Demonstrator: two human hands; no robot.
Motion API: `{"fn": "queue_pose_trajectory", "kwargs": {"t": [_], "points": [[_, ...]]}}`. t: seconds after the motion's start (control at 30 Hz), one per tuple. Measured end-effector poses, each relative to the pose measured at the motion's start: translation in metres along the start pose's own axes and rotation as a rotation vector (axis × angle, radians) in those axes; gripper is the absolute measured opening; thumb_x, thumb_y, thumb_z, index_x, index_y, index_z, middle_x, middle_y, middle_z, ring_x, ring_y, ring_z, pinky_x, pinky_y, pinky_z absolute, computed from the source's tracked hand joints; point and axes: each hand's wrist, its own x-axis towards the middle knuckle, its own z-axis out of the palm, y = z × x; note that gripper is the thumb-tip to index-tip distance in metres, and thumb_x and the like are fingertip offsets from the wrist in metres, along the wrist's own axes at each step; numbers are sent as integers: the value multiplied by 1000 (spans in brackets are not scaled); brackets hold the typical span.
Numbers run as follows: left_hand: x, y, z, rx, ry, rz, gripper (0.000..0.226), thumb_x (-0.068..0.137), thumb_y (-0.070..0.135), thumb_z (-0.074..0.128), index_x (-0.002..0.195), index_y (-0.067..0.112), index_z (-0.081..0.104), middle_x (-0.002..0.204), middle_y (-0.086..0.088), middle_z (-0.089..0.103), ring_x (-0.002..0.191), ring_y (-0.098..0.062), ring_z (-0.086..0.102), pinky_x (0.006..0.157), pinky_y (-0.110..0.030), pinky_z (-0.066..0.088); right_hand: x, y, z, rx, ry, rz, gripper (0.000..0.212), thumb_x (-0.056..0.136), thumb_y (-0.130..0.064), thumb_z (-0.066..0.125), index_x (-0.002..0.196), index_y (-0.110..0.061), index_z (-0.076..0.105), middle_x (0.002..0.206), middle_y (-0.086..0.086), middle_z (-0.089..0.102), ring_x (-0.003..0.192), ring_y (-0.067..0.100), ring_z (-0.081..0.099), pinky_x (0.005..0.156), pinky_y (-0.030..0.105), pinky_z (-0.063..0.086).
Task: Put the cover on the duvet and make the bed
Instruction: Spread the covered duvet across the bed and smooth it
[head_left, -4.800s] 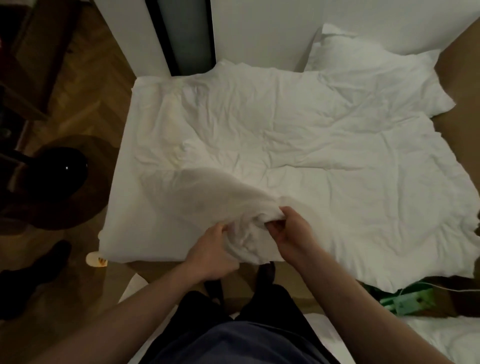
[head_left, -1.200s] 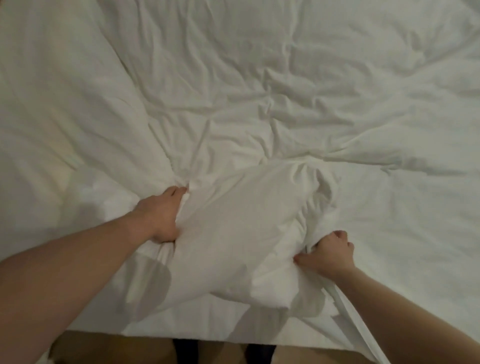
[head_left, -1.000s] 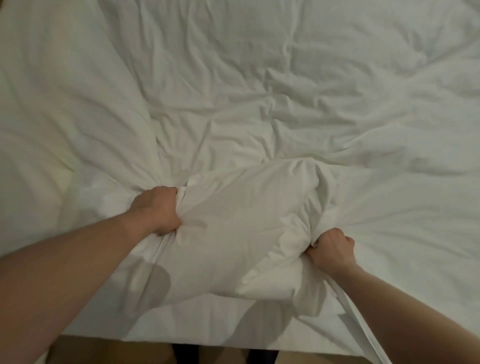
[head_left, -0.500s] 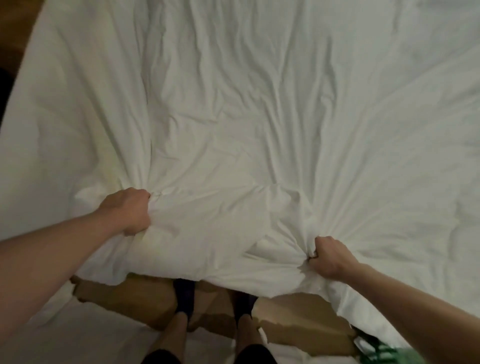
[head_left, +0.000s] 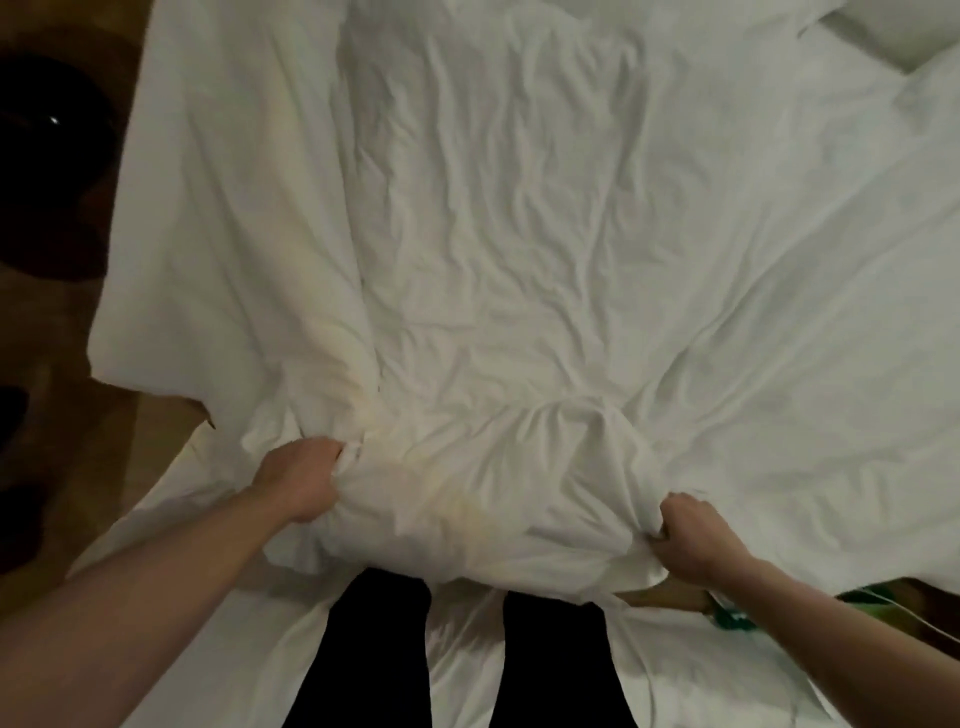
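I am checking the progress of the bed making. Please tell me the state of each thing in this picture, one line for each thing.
duvet: spread over the bed, wrinkled, near edge bunched up.
left hand: grips the bunched near edge of the duvet.
right hand: grips the bunched near edge of the duvet.
pillow: lies at the far right corner, partly out of view.
white fabric: lies on the floor under the person's legs.

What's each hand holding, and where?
Both grip the white duvet at its bunched near edge: left hand on one side, right hand on the other.
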Motion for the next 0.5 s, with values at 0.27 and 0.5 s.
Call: {"fn": "queue_pose_trajectory", "kwargs": {"t": [0.27, 0.5], "points": [[-10, -80, -102, -8, 416, -157, 32, 77, 19, 68, 109, 23, 65, 109, -3, 68, 98, -29, 67, 73, -36, 53, 2, -50, -125, -256, 57, -71, 12, 91, -20, 47, 81, -20, 54, 92, 0, 65, 92, 24, 66, 75, 30, 46], [-10, -119, -252, 6, 768, -105, 26, 74, 7, 67, 94, 22, 63, 99, -5, 63, 93, -33, 63, 68, -40, 50, 27, -85, -323, -420, 320, -16, 26, 92, -23, 52, 72, -28, 36, 113, 10, 67, 111, 29, 65, 86, 32, 47]]}}
